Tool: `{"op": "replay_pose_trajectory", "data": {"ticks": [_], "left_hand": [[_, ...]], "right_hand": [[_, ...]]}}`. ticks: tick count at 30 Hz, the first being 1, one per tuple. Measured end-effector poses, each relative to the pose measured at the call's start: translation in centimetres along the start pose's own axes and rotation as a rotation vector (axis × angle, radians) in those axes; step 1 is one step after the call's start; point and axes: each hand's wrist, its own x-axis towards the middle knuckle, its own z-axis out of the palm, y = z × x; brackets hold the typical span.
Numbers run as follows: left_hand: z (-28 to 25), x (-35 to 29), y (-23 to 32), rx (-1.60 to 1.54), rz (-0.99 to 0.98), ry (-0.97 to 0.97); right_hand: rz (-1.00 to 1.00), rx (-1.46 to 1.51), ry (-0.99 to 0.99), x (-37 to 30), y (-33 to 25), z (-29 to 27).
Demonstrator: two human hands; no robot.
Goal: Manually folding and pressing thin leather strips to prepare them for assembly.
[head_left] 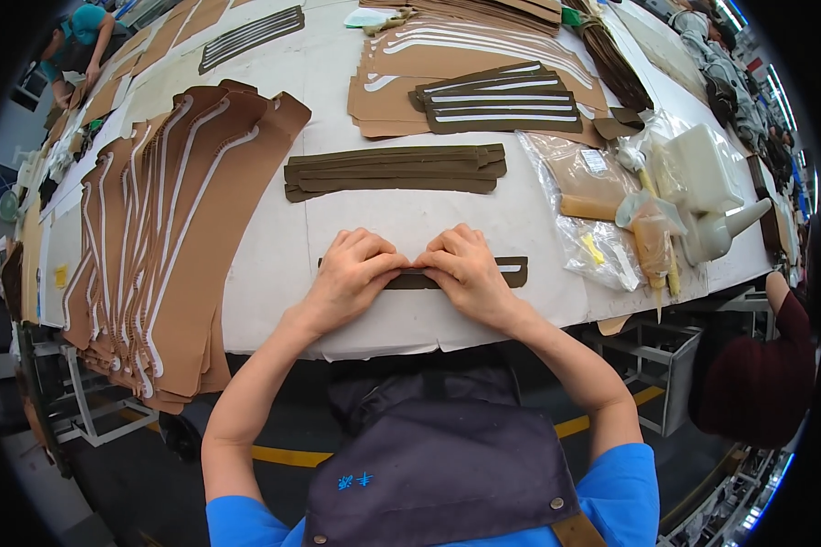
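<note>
Both hands are right in the middle of the action: left hand and right hand come together over a narrow dark strip lying crosswise near the front edge of the white table. Each grip is closed, thumb and fingertips pinched on the strip's upper edge, the two sets of fingertips almost meeting. What lies between them is tough to call, because the curled fingers cover the fold itself. The left hand hides most of that end, with just a sliver peeking out; on the right, a white band shows clear before it slips under the hand.

Just beyond sits a pile of dark strips, overlapped so tightly I can't count them. Over on the left, brown panels fan out, each covering much of the next. To the right, a pale bottle stands among crinkled plastic bags, their glare blurring the contents. Upper left, a co-worker is partly lost at the dark rim.
</note>
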Motion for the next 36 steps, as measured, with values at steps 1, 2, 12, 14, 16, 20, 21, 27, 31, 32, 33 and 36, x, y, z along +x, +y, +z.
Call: {"op": "replay_pose_trajectory", "data": {"ticks": [1,2,12,14,16,20,21,27,31,32,33,36], "left_hand": [[0.0,0.0,-0.1,0.005,0.020,0.004],[-0.1,-0.1,-0.1,0.003,0.021,0.002],[-0.1,-0.5,-0.2,0.060,0.091,0.014],[-0.3,-0.4,-0.2,0.061,0.082,0.013],[-0.4,-0.3,-0.1,0.082,0.093,-0.012],[-0.6,-0.3,-0.2,0.082,0.096,-0.032],[-0.6,-0.3,-0.1,0.108,0.113,-0.036],[-1.0,-0.5,0.1,0.232,0.204,-0.042],[-2.1,-1.4,-0.4,0.275,0.227,-0.070],[-2.6,-1.7,-0.6,0.275,0.227,-0.072],[-3.0,-1.9,-0.6,0.302,0.224,-0.084],[-4.1,-3.0,-1.0,0.347,0.216,-0.095]], "right_hand": [[-0.013,-0.023,-0.015,-0.1,0.0,-0.1],[-0.026,-0.046,-0.029,-0.2,0.0,-0.1],[-0.138,-0.074,0.020,-0.6,-0.1,0.2],[-0.123,-0.080,0.030,-0.8,0.2,0.3],[-0.131,-0.069,0.021,-0.7,0.1,0.1],[-0.150,-0.087,-0.006,-0.7,0.0,-0.2],[-0.147,-0.086,-0.007,-0.7,0.0,-0.2],[-0.263,-0.155,0.002,-0.5,0.2,-0.6],[-0.348,-0.222,-0.052,-1.0,0.9,-1.9],[-0.363,-0.248,-0.074,-1.2,1.1,-2.4],[-0.359,-0.249,-0.073,-1.6,1.4,-2.8],[-0.355,-0.293,-0.061,-2.8,2.1,-4.2]]}}
